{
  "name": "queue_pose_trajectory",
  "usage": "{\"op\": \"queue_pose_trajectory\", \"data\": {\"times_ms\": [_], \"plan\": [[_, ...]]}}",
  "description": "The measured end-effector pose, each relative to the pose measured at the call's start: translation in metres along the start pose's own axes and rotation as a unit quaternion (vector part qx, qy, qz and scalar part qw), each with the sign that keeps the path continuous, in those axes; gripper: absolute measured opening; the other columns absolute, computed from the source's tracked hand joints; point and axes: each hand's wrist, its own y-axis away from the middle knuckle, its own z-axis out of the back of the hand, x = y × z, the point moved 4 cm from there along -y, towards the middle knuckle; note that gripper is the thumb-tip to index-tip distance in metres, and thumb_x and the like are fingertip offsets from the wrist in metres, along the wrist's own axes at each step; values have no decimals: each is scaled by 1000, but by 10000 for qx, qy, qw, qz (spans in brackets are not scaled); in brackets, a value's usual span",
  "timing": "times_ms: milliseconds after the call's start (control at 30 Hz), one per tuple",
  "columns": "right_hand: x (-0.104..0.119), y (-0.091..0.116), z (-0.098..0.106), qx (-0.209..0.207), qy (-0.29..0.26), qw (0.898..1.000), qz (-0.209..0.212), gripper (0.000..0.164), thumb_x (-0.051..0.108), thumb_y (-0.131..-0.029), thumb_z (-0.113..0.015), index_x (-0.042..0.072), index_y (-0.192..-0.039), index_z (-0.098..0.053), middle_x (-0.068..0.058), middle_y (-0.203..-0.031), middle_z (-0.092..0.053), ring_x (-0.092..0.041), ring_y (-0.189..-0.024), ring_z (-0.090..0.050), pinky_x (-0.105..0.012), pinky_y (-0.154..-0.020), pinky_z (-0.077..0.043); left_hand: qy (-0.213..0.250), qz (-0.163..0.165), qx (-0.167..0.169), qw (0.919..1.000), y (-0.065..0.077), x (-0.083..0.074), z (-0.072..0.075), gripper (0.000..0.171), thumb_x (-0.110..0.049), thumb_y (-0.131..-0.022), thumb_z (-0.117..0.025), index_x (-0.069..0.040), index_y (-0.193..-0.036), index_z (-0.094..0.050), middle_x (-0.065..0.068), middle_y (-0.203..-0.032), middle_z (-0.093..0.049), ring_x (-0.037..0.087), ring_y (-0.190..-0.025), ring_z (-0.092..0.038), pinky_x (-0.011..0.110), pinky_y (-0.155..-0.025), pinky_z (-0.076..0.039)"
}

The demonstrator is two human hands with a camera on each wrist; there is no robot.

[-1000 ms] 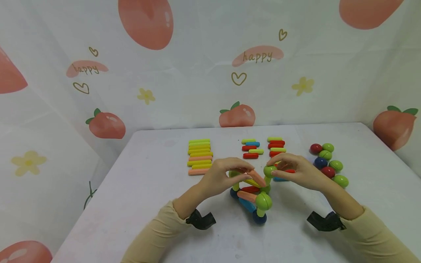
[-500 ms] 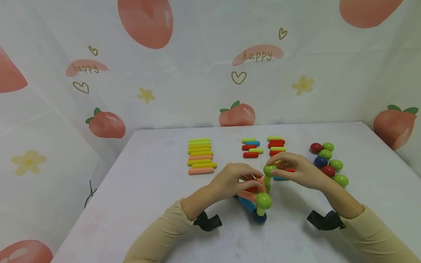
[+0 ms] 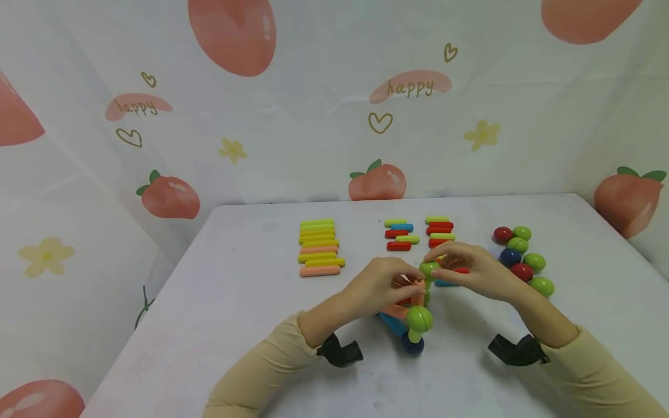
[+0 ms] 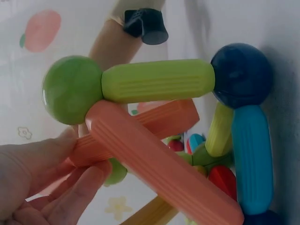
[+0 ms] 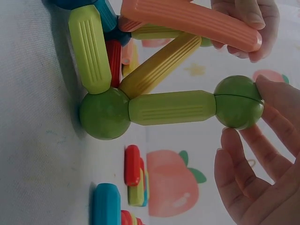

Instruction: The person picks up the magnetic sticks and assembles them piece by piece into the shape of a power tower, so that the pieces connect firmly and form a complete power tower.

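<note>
A frame of magnetic rods and balls stands on the table. A blue ball [image 3: 413,344] and a blue rod [image 3: 393,324] form part of its base, with a green ball [image 3: 419,319] on a short upright in front. My left hand [image 3: 384,284] pinches an orange rod [image 4: 176,118] near one end, above the frame. A second orange rod [image 4: 164,161] slants from the front green ball down to the base. With fingertips and thumb, my right hand [image 3: 473,271] holds another green ball [image 5: 239,102], which tops a light-green upright rod [image 5: 172,108]. A yellow rod [image 5: 161,65] slants inside.
Long yellow, lime and orange rods [image 3: 319,242] lie stacked at the left back. Short red, blue and lime rods [image 3: 399,246] lie in the middle back. Loose balls [image 3: 521,271] in red, green and blue sit at the right. A printed cloth [image 3: 308,128] hangs behind the table.
My left hand has moved right with the orange rod, close to the green ball under my right hand. My right hand and the frame have stayed in place.
</note>
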Motion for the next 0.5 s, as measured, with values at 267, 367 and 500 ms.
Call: {"op": "queue_pose_trajectory", "data": {"times_ms": [267, 367, 500], "plan": [[-1, 0, -1, -28, 39, 10000, -8, 24, 6, -85, -66, 12, -108, -64, 6, -101, -64, -1, -85, -60, -18, -76, -52, -87, 669, -2, 9977, -2, -1, -2, 22, -19, -89, -63, -6, -106, -66, 5, -96, -71, 9, -84, -66, 5, -74, -48], [-1, 0, -1, -29, 37, 10000, 3, 24, 6, -85, -65, 12, -108, -64, 6, -101, -64, -1, -85, -60, -18, -76, -52, -100, 701, -110, 9974, -3, -2, -1, 21, -18, -89, -63, -6, -105, -67, 4, -95, -71, 8, -84, -66, 5, -73, -48], [-1, 0, 0, -43, 53, 10000, 3, 24, 5, -85, -66, 12, -108, -64, 4, -101, -64, -1, -85, -60, -17, -76, -52, -174, 694, -150, 9973, -4, -3, -1, 21, -18, -88, -63, -5, -103, -69, 4, -94, -72, 8, -82, -67, 4, -71, -47]]}}
